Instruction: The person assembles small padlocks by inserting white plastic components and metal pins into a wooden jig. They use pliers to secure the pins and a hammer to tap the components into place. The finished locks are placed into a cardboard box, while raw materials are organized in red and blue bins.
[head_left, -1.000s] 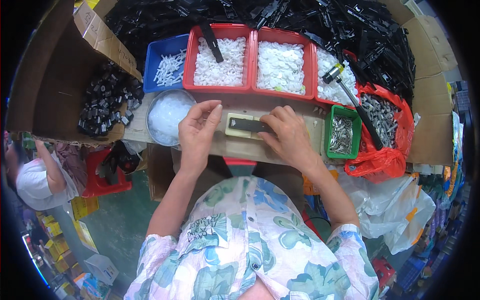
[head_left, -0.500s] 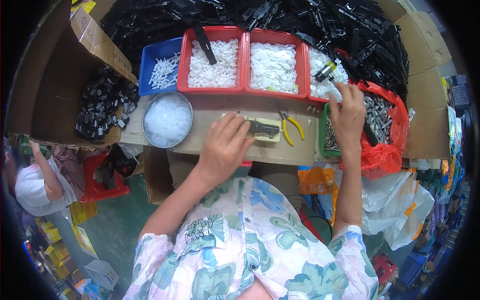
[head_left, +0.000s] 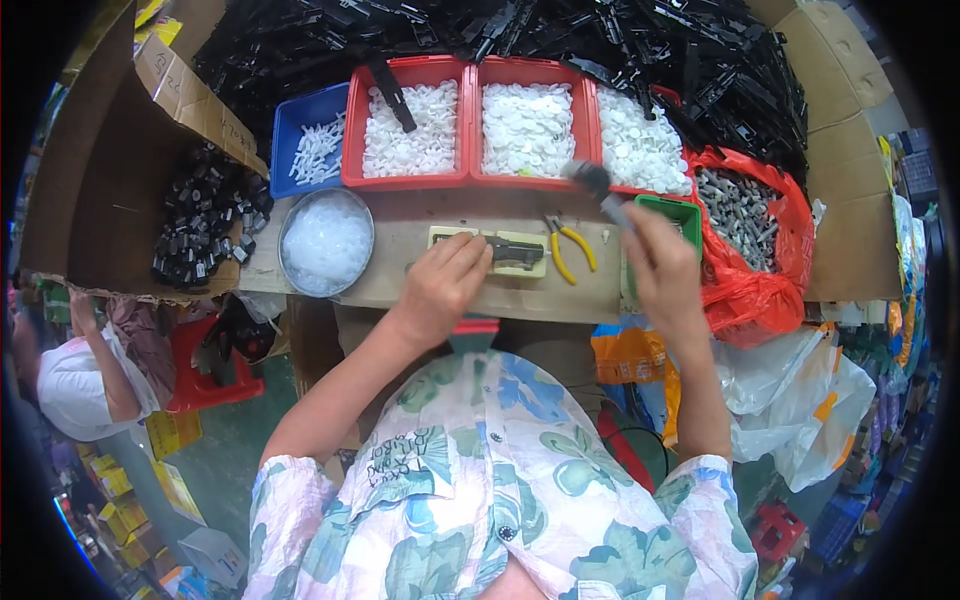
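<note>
- Right hand (head_left: 660, 256) grips a blurred hammer (head_left: 592, 181), right of the black part (head_left: 516, 251).
- Left hand (head_left: 442, 282), nearer, fingers together, holds its left end; long axis left-right.

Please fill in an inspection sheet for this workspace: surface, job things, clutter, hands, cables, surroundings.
Surface: brown bench.
Job things: black part on a cream block; yellow-handled pliers to its right; hammer, blurred.
Clutter: red bins of white pieces, blue bin of white pegs, dish, green bin, red bag of grey pieces; black heap behind.
Hands: left hand, fingers over the black part; right hand gripping the hammer.
Cables: thin dark loop low on the right, perhaps a cord; cannot tell.
Surroundings: another person and a red stool at left; cardboard box.
</note>
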